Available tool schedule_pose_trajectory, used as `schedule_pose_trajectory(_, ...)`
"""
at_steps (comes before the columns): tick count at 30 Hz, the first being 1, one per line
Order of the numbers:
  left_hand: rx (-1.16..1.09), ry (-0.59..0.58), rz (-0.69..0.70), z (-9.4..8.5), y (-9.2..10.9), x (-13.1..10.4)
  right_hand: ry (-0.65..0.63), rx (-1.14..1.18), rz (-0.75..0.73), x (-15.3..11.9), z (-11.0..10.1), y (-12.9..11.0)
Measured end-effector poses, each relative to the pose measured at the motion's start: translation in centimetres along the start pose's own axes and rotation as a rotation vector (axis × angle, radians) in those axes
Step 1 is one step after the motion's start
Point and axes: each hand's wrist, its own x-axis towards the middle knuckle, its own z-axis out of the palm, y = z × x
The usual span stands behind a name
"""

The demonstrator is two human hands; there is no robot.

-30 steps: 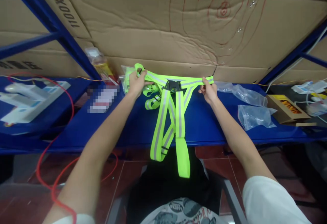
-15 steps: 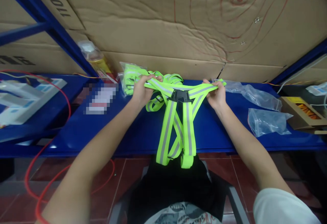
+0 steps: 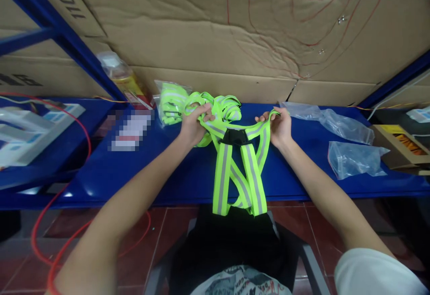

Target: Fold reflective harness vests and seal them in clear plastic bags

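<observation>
A neon-yellow reflective harness (image 3: 222,176) with grey stripes and a black plastic piece (image 3: 235,136) hangs between my hands over the front edge of the blue table. My left hand (image 3: 195,124) is closed on its upper left strap. On the other side, my right hand (image 3: 279,125) pinches the upper right strap, which droops in a loop below the fingers. Behind my left hand lie more coiled neon straps (image 3: 230,107). A clear bag (image 3: 173,102) with folded neon straps rests to their left.
A bottle (image 3: 122,77) stands at the back left, near a blurred label (image 3: 131,130). Clear plastic bags (image 3: 358,159) and an open carton (image 3: 399,147) lie at the right. Cardboard (image 3: 188,39) rises behind the table; a red hose (image 3: 43,205) loops at the left.
My hands have come closer together, and the upper straps now sag instead of being stretched. The harness's lower loops have swung slightly to the right.
</observation>
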Motion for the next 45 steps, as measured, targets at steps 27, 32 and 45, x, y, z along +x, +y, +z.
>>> schedule_pose_trajectory(27,1.287,-0.62,0.466,-0.6,-3.9,-3.1,-0.23,-0.606,-0.17,-1.1,-0.3,1.9)
schedule_pose_trajectory(32,1.185,-0.538,0.457,-0.9,-5.5,-2.9,-0.454,-0.738,-0.216,-1.5,-0.1,1.6)
schedule_pose_trajectory(45,1.209,-0.418,0.288,-0.5,-5.0,-3.0,-0.506,-1.044,-0.497,-1.3,-0.7,1.4)
